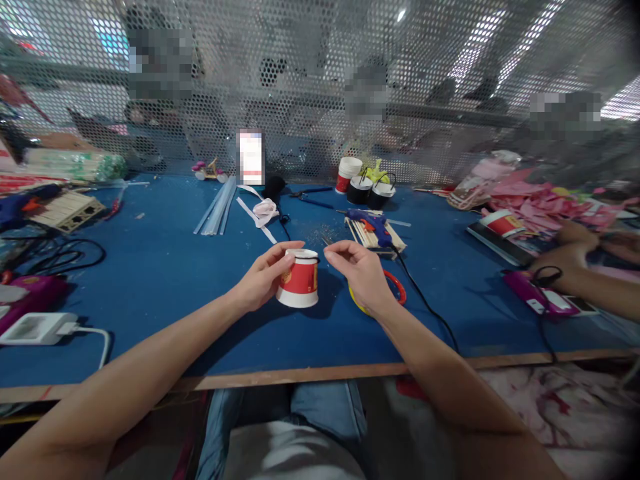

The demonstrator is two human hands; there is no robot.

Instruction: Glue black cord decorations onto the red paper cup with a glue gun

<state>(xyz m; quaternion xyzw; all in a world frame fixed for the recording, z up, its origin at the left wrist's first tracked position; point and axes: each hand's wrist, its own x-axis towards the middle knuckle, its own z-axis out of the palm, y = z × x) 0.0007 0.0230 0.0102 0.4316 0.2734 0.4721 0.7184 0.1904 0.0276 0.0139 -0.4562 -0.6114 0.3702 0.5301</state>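
Observation:
My left hand (265, 275) is wrapped round a red and white paper cup (303, 277), which I hold with its wider end down above the blue table. A thin black strand (313, 260) runs along the cup's upper edge. Just right of the cup, my right hand (364, 270) has thumb and forefinger pinched together; a thin dark tip shows at the fingers, too small to name. Beneath that hand lie rings of yellow and red tape (396, 288), partly hidden by it.
A blue glue gun (373, 225) rests on a wooden stick stand (397, 241), its cord trailing to the front edge. Farther back are pliers (313, 199), glue sticks (219, 210), pink ribbon (265, 211) and several cups (359, 190). Another person's arm (585, 270) reaches in at right.

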